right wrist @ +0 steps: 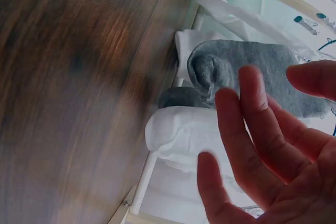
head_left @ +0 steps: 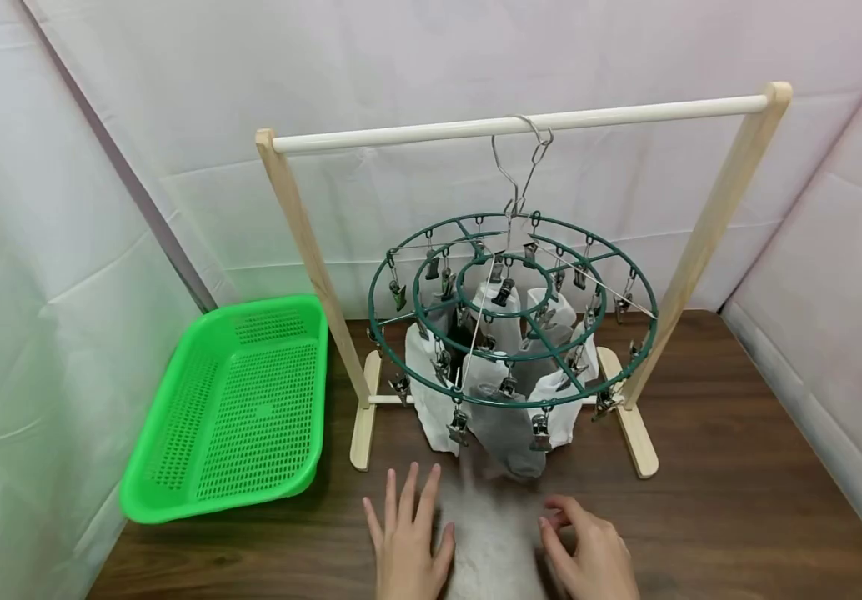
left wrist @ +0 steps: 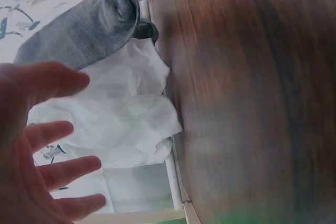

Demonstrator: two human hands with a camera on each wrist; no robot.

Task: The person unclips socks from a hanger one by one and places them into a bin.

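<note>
Left hand (head_left: pixel 407 542): fingers straight and spread, palm down, holding nothing; it lies at the left edge of a blurred pale sock (head_left: pixel 493 533) on the table (head_left: pixel 739 500).

Right hand (head_left: pixel 588 554): fingers loosely bent and apart in the wrist view, gripping nothing; it sits at the sock's right edge, so the sock lies between the two hands.

Sock, handling (judged): light, limp knit, not fragile, no slip risk on wood. It will fold wherever it is lifted. Best hold is a pinch at the cuff or at one end, thumb against fingers; its exact outline is too blurred to tell which end is which.

Just beyond the fingertips: a gray sock (head_left: pixel 506 437) hangs lowest from the round green hanger (head_left: pixel 513 308), white socks (head_left: pixel 431 392) beside it, all held by metal clips (head_left: pixel 458 427). The hanging toes come near the table, so little room is left under them.

Farther out: the wooden rack (head_left: pixel 521 125), its feet (head_left: pixel 363 425) flanking the hands' reach forward.

Left of the left hand: a green basket (head_left: pixel 239 408), near, with bare table between.

Right of the right hand: open wood up to the table edge and the white cloth wall (head_left: pixel 836 292).
</note>
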